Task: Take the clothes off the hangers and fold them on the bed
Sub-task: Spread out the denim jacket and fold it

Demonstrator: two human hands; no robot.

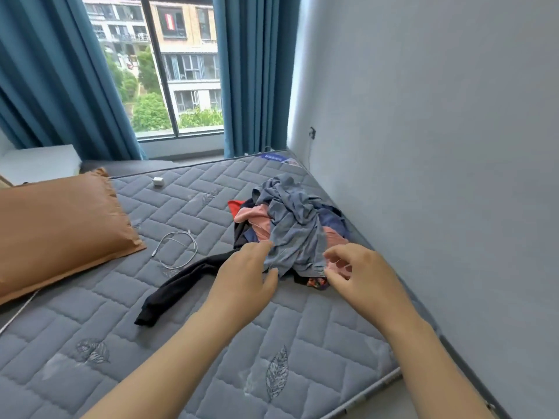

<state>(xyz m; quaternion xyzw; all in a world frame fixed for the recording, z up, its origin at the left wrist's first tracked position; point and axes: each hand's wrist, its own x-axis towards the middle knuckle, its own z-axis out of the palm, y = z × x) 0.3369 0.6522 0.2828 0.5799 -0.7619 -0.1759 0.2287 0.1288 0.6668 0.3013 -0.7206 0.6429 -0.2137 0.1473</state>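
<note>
The grey garment tops the pile by the right edge of the bed and covers most of what lies under it. Only scraps of pink cloth, red cloth, navy cloth and a patterned piece show, too little to tell what each is.

The black garment has its upper end hidden under the left hand. Whether that hand's fingers pinch the grey hem cannot be told, nor what the right hand holds.

The pillow is cut off at the left, and both forearms at the bottom. The label at the bed's far corner is too small to read.
</note>
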